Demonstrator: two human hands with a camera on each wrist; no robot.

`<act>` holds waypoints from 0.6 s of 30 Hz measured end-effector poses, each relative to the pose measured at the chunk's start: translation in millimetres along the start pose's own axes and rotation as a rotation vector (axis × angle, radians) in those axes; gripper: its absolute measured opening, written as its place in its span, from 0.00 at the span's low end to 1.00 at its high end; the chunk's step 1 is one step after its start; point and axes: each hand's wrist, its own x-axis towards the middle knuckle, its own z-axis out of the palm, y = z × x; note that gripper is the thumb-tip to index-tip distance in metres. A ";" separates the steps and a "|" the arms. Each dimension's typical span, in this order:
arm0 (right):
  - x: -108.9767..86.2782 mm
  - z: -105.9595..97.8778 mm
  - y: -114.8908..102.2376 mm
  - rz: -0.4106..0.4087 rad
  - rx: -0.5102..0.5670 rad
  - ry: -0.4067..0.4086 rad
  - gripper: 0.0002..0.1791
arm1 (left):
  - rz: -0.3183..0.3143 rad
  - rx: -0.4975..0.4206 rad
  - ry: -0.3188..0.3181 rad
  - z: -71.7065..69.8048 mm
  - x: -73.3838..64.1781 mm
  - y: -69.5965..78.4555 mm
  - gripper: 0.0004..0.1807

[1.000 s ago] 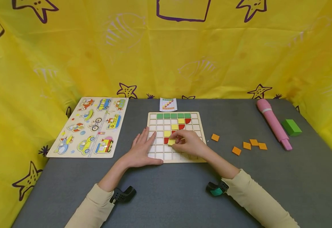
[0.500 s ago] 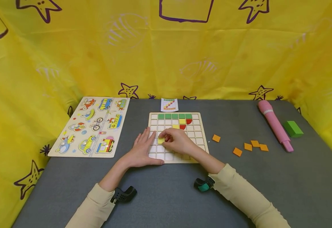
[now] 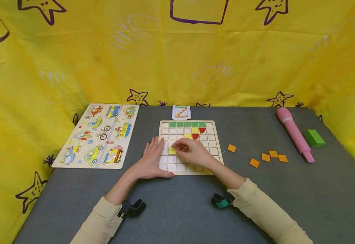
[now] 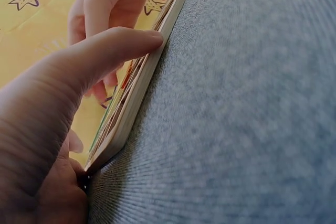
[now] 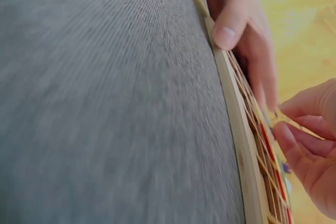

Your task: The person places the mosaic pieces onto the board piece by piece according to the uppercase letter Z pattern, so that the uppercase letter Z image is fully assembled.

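A wooden grid board (image 3: 211,149) lies on the table, with a row of green square tiles (image 3: 188,124) along its top. Yellow tiles (image 3: 188,136) and red quarter-round tiles (image 3: 196,136) run diagonally below; my right hand hides some cells. My left hand (image 3: 149,165) rests at the board's left side with fingers spread, its thumb (image 4: 136,40) on the front edge. Over the board, my right hand (image 3: 192,151) pinches a yellow square tile (image 3: 172,151) between thumb and index finger, low at a cell on the left side.
A small pattern card (image 3: 181,112) lies behind the board. Several orange tiles (image 3: 265,157) are scattered to the right. Farther right are a pink microphone-shaped object (image 3: 294,134) and a green block (image 3: 314,138). A vehicle puzzle board (image 3: 96,137) lies at the left.
My right hand has moved left across the board with the yellow tile, then shifted slightly right in the last half second. My left hand stays at the board's edge.
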 end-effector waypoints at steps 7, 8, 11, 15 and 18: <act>-23.6 -25.4 12.8 0.017 -0.034 0.107 0.07 | -0.006 0.000 0.009 -0.7 0.0 -1.0 0.73; -27.4 -29.8 15.6 0.028 -0.045 0.120 0.07 | -0.004 -0.002 0.012 -0.7 -0.1 -1.2 0.72; -40.2 -44.6 23.5 0.058 -0.067 0.146 0.06 | 0.003 -0.010 0.023 -0.5 -0.4 -1.5 0.72; -59.9 -63.5 36.8 0.103 -0.121 0.177 0.04 | 0.009 -0.015 0.032 0.1 -0.7 -1.5 0.72; -74.6 -77.6 49.5 0.114 -0.203 0.219 0.03 | 0.009 -0.020 0.036 0.5 -0.8 -0.7 0.72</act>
